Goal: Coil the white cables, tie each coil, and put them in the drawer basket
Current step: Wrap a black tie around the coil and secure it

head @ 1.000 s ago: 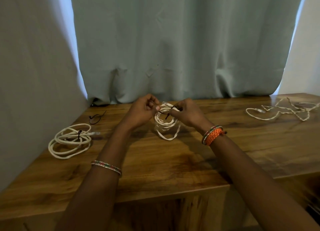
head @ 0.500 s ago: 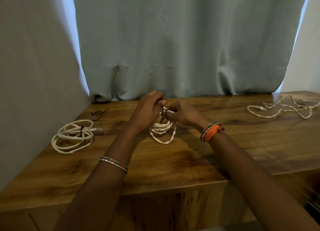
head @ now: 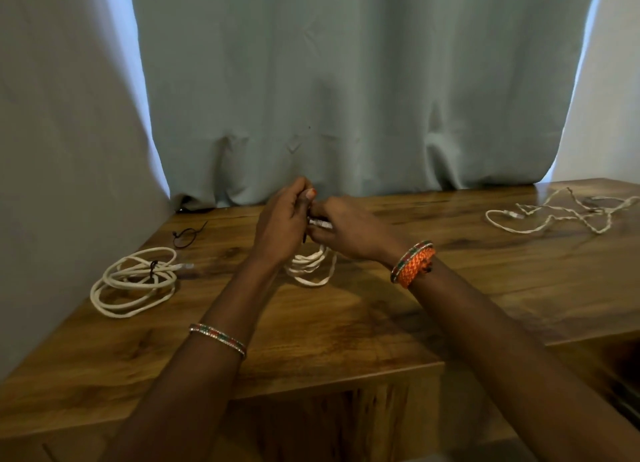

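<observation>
Both hands at frame centre, left hand [head: 282, 226] and right hand [head: 349, 233] pinching a white coil [head: 311, 266] above the wooden table [head: 346, 323], tied coil [head: 135, 281] lower left, loose cable [head: 561, 214] upper right, no writing legible

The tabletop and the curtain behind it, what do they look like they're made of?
Tabletop: wood or a wood-look laminate, semi-gloss; brown grain streaks and soft window glare show, but which one is unclear. Curtain: woven fabric, matte pale blue-grey, hanging in soft folds.
</observation>
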`<state>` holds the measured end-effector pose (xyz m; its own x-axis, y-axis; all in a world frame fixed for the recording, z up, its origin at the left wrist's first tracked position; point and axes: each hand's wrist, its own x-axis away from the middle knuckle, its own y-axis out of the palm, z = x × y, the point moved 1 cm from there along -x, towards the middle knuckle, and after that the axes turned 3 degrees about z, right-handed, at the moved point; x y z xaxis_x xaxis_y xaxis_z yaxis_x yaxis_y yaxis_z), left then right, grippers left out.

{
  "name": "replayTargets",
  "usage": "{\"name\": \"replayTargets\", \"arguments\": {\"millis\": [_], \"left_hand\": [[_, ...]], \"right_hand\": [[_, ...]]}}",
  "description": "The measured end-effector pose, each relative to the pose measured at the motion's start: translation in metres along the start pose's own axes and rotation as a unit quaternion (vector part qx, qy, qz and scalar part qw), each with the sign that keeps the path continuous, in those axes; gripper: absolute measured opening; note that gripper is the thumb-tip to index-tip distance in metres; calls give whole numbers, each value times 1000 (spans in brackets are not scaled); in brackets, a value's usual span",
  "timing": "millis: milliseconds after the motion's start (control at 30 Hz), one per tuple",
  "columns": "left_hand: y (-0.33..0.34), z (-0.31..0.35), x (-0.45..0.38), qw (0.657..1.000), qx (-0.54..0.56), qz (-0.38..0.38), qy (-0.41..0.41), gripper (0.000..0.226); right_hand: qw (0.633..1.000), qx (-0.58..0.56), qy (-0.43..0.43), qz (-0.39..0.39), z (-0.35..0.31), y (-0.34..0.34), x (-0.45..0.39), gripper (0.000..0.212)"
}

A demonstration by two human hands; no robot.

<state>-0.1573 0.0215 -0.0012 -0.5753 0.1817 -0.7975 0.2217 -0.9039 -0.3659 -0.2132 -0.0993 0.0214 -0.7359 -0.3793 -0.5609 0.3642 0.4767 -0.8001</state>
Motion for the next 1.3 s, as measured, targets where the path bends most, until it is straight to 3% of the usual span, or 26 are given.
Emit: {"name": "replayTargets", "arguments": {"millis": [100,167,200,267,300,333,367,467,533,600,667,767,933,1067,1300], "left_hand": [[-1,-3,0,998,-62,18,11,24],[-4,-4,-1,998,-52,38,-2,23],[-6,-5,-2,997,-55,56,-5,22],[-12,-5,-1,994,-57,89,-13,21],[-14,-4,0,994,-51,96,-10,21],[-15,-3,1,994,-41,97,-5,22],[-16,-1,2,995,-33,95,1,22],[-14,-1,0,996,-19,83,-1,23],[-12,-5,0,998,0,61,-19,24],[-10,-8,1,998,14,45,-32,24],[-11,-10,0,998,22,49,-39,23],[-10,-10,-2,995,52,65,-49,23],[-10,-4,-2,995,51,72,-40,22],[-10,0,-1,995,79,55,-21,19],[-17,12,3,996,83,35,-1,19]], "right_hand": [[996,-80,-2,34,8,10,3,8],[975,-214,41,42,14,13,3,14],[946,-312,75,41,18,11,3,20],[850,-506,143,22,26,5,2,31],[808,-564,168,16,30,1,1,35],[789,-586,183,18,33,-3,1,36],[797,-572,191,32,36,-4,1,35],[882,-421,183,111,38,-9,1,26],[919,-312,162,181,41,-16,-1,19],[917,-277,151,245,46,-26,-2,17],[908,-289,156,261,49,-33,-4,17],[906,-332,189,180,47,-23,-1,17],[874,-408,264,19,42,4,-1,28],[838,-485,249,-31,28,8,-10,27],[823,-516,166,-170,18,-6,-6,26]]}}
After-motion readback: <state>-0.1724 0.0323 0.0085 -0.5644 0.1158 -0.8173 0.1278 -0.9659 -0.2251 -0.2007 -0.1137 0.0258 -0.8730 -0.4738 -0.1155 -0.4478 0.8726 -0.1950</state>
